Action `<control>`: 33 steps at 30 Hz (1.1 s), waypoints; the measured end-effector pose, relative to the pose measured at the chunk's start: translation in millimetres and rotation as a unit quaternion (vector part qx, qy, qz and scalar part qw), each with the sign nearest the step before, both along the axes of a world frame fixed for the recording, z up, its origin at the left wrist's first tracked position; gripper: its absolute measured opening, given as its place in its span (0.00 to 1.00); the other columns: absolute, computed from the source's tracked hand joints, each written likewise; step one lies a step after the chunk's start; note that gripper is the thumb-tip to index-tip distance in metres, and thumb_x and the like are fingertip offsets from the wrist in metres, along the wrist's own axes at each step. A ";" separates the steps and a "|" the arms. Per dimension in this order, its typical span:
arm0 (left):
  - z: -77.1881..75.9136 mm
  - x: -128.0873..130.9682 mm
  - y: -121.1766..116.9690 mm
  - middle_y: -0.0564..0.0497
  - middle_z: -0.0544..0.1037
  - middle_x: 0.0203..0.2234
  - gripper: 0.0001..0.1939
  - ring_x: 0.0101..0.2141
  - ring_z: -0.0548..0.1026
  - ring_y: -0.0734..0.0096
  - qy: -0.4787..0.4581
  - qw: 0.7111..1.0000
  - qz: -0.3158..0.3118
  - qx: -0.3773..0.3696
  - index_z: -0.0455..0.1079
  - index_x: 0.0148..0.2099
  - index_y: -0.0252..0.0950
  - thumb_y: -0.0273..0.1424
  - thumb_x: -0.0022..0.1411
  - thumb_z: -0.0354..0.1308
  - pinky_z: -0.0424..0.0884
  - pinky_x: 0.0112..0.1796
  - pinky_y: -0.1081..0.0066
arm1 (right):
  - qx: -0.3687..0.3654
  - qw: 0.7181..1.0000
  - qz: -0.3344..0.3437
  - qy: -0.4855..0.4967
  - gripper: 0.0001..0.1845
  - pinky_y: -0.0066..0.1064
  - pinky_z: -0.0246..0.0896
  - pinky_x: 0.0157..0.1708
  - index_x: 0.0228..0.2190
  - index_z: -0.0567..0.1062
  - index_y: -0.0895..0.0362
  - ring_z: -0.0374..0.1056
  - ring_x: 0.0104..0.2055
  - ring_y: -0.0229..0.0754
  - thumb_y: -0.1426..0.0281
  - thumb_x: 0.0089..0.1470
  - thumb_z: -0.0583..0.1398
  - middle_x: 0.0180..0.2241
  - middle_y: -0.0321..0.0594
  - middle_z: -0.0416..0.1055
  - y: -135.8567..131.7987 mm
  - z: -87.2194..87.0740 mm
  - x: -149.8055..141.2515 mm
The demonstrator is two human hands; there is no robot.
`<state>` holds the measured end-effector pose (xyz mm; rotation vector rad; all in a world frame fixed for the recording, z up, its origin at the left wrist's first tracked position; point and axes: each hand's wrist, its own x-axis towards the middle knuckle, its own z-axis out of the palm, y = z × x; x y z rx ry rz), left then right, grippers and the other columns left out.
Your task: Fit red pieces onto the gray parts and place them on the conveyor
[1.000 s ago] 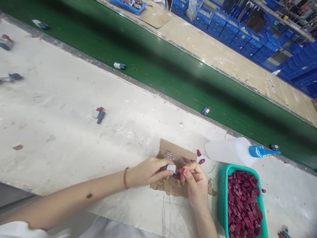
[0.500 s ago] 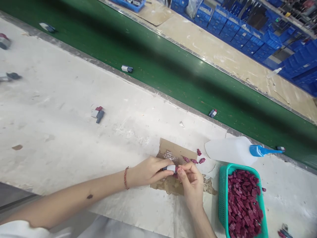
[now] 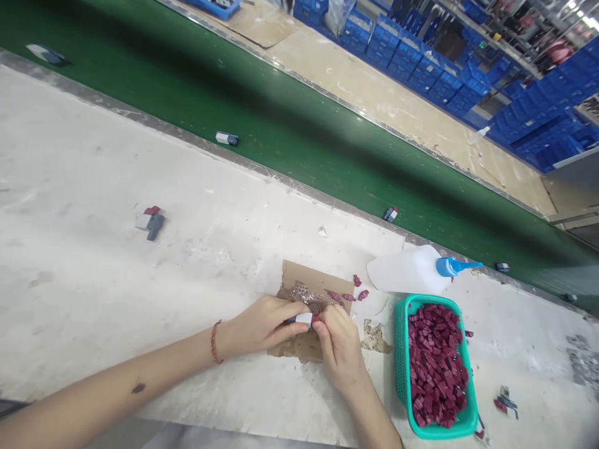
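Between thumb and fingers, my left hand (image 3: 266, 324) grips a small white and dark-grey plastic part (image 3: 304, 319). My right hand (image 3: 340, 343) is closed at the part's right end, pinching a maroon piece (image 3: 315, 318) against it; the fingers partly cover that piece. Both hands are over a piece of brown cardboard (image 3: 322, 277) with a shiny, wet-looking patch. Several loose maroon pieces (image 3: 349, 297) lie at the cardboard's right edge. A green basket (image 3: 401, 358) full of maroon pieces (image 3: 437, 368) stands to the right of my right hand.
A white squeeze bottle (image 3: 407, 269) with a blue nozzle lies behind the basket. Beyond the white table runs a green conveyor belt (image 3: 299, 137) carrying several small parts. An assembled part (image 3: 150, 222) rests on the table at left. Blue bins (image 3: 412, 53) line the far side.
My right hand has turned, its fingers now closing over the part's right end and pressing the maroon piece there. My left hand keeps its grip. The whole view has shifted slightly.
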<state>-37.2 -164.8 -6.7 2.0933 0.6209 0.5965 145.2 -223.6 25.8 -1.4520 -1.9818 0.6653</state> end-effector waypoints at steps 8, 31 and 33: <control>11.7 -3.2 8.2 0.46 0.80 0.35 0.17 0.34 0.77 0.64 -0.009 0.999 0.025 0.037 0.70 0.49 0.36 0.38 0.73 0.43 0.70 0.35 0.70 | -0.050 0.986 -0.155 -0.042 0.17 0.33 0.58 0.31 0.27 0.70 0.53 0.66 0.31 0.44 0.63 0.68 0.51 0.27 0.38 0.68 -21.6 53.9 66.7; 0.4 11.7 222.2 0.32 0.67 0.57 0.20 0.60 0.58 0.43 0.123 0.917 0.345 0.155 0.68 0.55 0.27 0.26 0.62 0.47 0.53 0.60 0.47 | -0.057 0.963 -0.201 -0.171 0.07 0.40 0.68 0.34 0.29 0.70 0.52 0.71 0.32 0.50 0.71 0.55 0.52 0.29 0.43 0.74 -15.6 8.8 164.0; -5.1 -5.5 227.8 0.31 0.65 0.58 0.22 0.60 0.58 0.37 0.152 0.895 0.389 0.157 0.68 0.56 0.27 0.27 0.62 0.47 0.53 0.58 0.43 | -0.070 0.965 -0.200 -0.156 0.08 0.41 0.69 0.38 0.31 0.71 0.53 0.72 0.35 0.51 0.73 0.54 0.53 0.32 0.44 0.75 -15.2 11.4 162.4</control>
